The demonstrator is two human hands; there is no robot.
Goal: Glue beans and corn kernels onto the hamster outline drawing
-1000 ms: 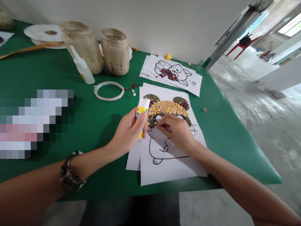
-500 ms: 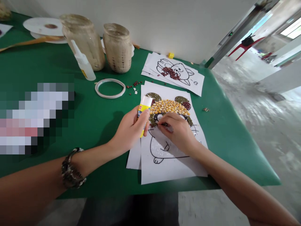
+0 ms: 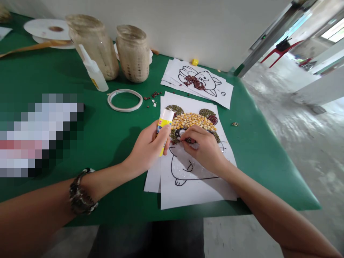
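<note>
My left hand (image 3: 149, 145) is wrapped around a yellow and white glue stick (image 3: 166, 116), held upright at the left side of a paper with an animal drawing (image 3: 193, 191). Yellow corn kernels (image 3: 195, 121) cover the animal's forehead, and green beans (image 3: 174, 109) and dark red beans (image 3: 212, 119) fill parts of the ears. My right hand (image 3: 204, 145) is closed in a pinch over the face, fingertips just below the left eye. Whatever lies between those fingertips is too small to make out. Part of the face is hidden beneath this hand.
Behind lies another drawing (image 3: 201, 82) with red beans on it. Loose beans (image 3: 155, 94) are scattered near a tape roll (image 3: 125, 100). A glue bottle (image 3: 94, 70), two jars (image 3: 133, 53) and a ribbon spool (image 3: 47, 29) stand at the back left. A yellow cap (image 3: 195, 62) sits by the wall.
My right hand's fingers have shifted slightly at the spot below the left eye. The left hand keeps its hold on the glue stick. The view has moved a little.
</note>
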